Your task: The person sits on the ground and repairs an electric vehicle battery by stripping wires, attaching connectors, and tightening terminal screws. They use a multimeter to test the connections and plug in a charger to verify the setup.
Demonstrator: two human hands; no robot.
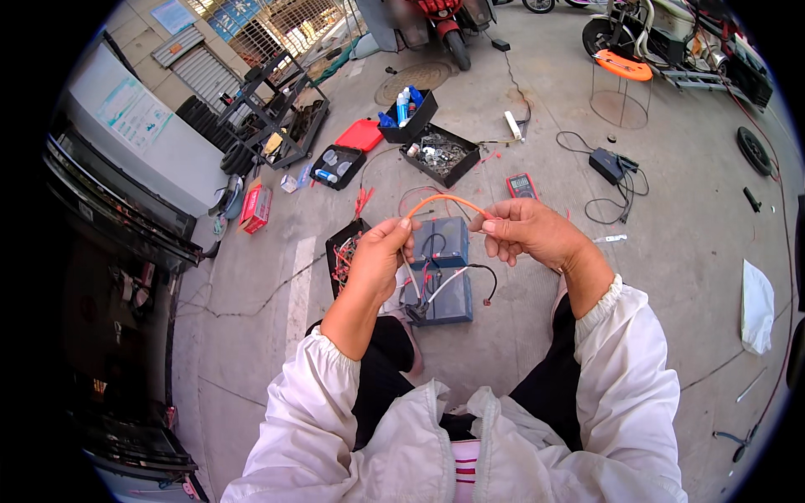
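Observation:
An orange wire [446, 198] arches between my two hands, with one end pinched in my left hand [390, 245] and the other in my right hand [521, 230]. Below it, two grey-blue batteries [457, 289] lie on the ground between my feet, with white, black and red leads on them. Beside my left hand, a black box of tangled wires [340, 251] is partly hidden by my forearm. A red multimeter [521, 186] lies just beyond my right hand.
Black parts boxes [440, 155], a black charger [607, 166], a red box [256, 205], a black cart [281, 117] and a white bag [756, 306] stand or lie around me on concrete. Scooters [444, 25] are parked behind; loose cords cross the ground.

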